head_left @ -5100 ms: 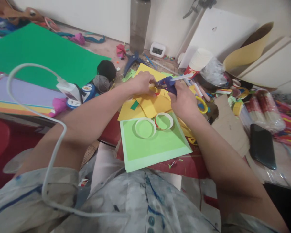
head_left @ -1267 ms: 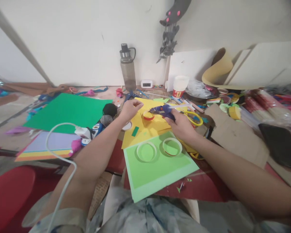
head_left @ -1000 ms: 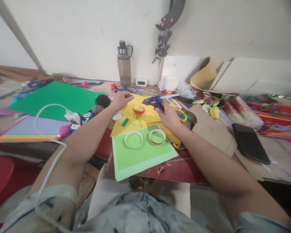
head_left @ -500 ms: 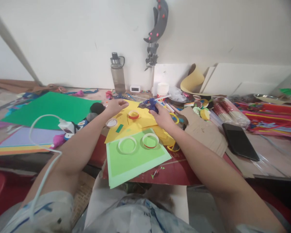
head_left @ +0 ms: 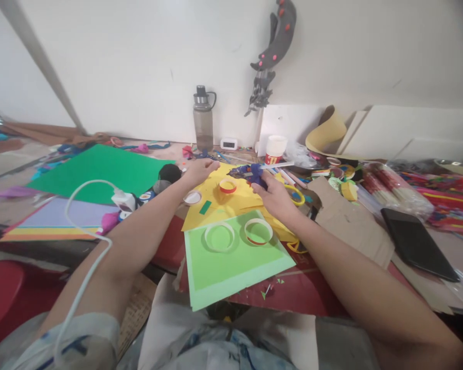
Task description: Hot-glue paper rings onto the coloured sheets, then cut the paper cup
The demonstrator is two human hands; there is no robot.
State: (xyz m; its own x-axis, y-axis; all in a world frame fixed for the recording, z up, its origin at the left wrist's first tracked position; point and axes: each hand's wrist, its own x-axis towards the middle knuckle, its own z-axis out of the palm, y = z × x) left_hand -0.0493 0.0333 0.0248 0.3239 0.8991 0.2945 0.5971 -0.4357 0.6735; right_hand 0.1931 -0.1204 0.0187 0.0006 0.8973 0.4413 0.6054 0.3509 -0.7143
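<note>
My right hand (head_left: 273, 192) is wrapped round the handle of a blue glue gun (head_left: 250, 172), whose nozzle points left; a white glue stick (head_left: 278, 165) sticks out of its back. My left hand (head_left: 201, 170) is held above the yellow sheet (head_left: 212, 209) with its fingers together; anything between them is too small to make out. A red and yellow paper ring (head_left: 227, 187) stands on the yellow sheet between the hands. Nearer me, a pale ring (head_left: 219, 237) and a white and red ring (head_left: 258, 232) rest on the light green sheets (head_left: 235, 267).
A grey bottle (head_left: 203, 121), small clock (head_left: 229, 144) and white-red cup (head_left: 275, 150) stand at the back. Green card (head_left: 100, 174) and a white plug (head_left: 124, 200) with cable lie left. Cardboard (head_left: 351, 226) and a black phone (head_left: 419, 244) lie right.
The view has shifted, so the whole scene appears further right. My right hand still holds the glue gun, which is now turned more level, with its glue stick more visible.
</note>
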